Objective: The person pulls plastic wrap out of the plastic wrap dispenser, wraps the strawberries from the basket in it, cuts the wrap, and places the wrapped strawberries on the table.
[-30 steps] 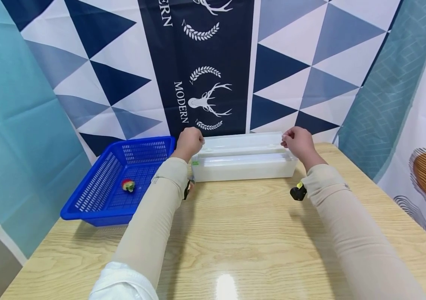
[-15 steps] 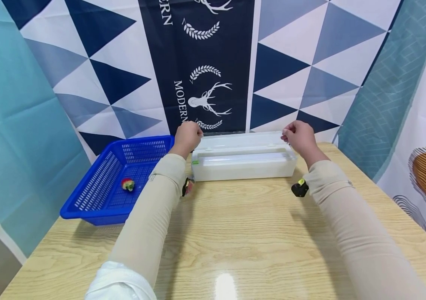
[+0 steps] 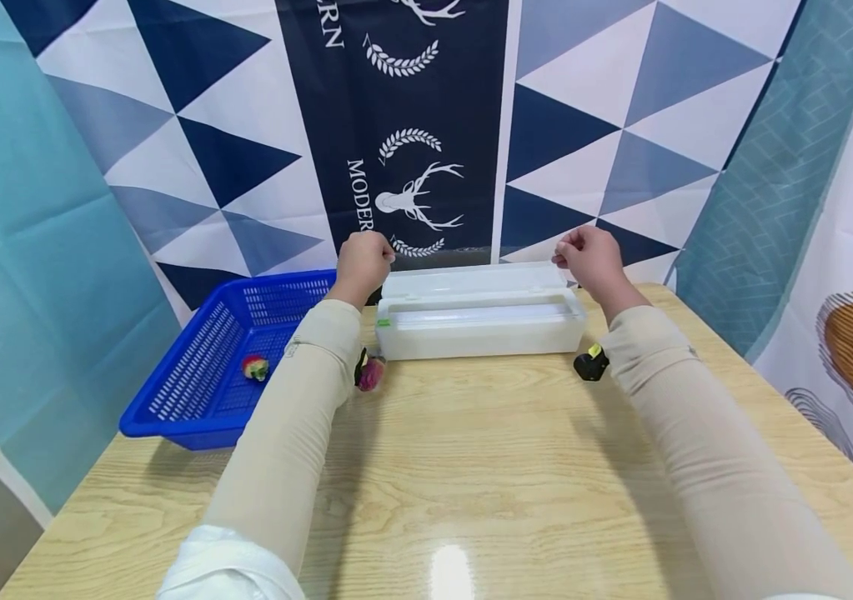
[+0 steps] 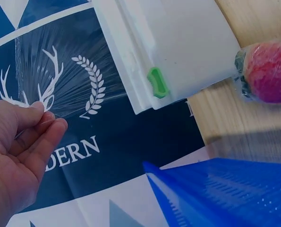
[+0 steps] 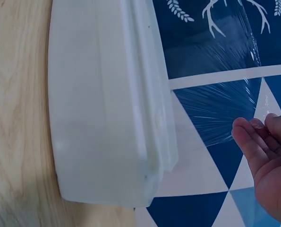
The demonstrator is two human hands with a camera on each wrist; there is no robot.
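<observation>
A long white cling film dispenser box stands against the wall cloth, its lid tipped back. A clear sheet of cling film stretches up from it, creased toward both hands. My left hand pinches one corner of the film between thumb and fingers. The opposite corner is pinched by my right hand, palm side showing in the right wrist view. Both hands are above the box, at its two ends. A green slide sits on the box's left end. Beside that end lies a red, rounded item wrapped in clear film.
A blue slotted plastic basket stands on the left of the wooden table. Inside it lies a small red item with a yellow-green end. Patterned cloth hangs close behind the box.
Both hands have risen together and drifted slightly left, drawing more film up out of the box. The box has shifted a little left in the head view. The wrapped red item shows more fully.
</observation>
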